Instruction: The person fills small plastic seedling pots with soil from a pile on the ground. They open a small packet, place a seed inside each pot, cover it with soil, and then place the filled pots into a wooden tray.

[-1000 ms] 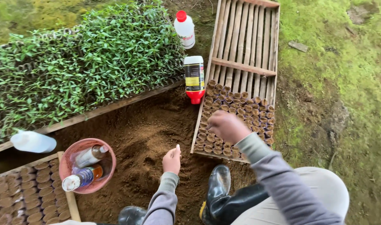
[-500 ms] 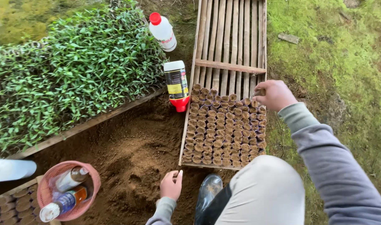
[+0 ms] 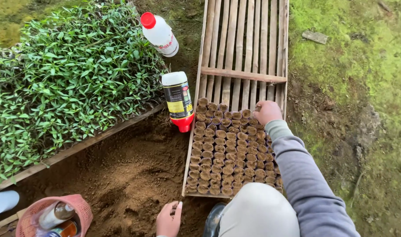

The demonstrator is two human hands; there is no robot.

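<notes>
A slatted wooden tray [image 3: 242, 73] lies on the ground, its near half packed with several small soil-filled leaf pots [image 3: 222, 151]. My right hand [image 3: 267, 111] rests at the far edge of the pot rows, fingers curled down onto a pot there. My left hand [image 3: 169, 219] hovers low over the loose brown soil [image 3: 130, 171] beside the tray's near corner, fingers loosely bent; whether it holds soil I cannot tell. My grey sleeve and light trouser knee cover the tray's near right part.
A bed of green seedlings [image 3: 69, 83] in a wooden frame fills the left. A dark bottle with a red cap [image 3: 177, 101] and a white bottle with a red cap [image 3: 160, 34] lie by the tray. A pink basket [image 3: 80, 208] holds bottles. Mossy ground is right.
My right hand went from the tray's near rows to its far right edge, then settled on the far pot row. The view shifted forward; my left hand stayed over the soil.
</notes>
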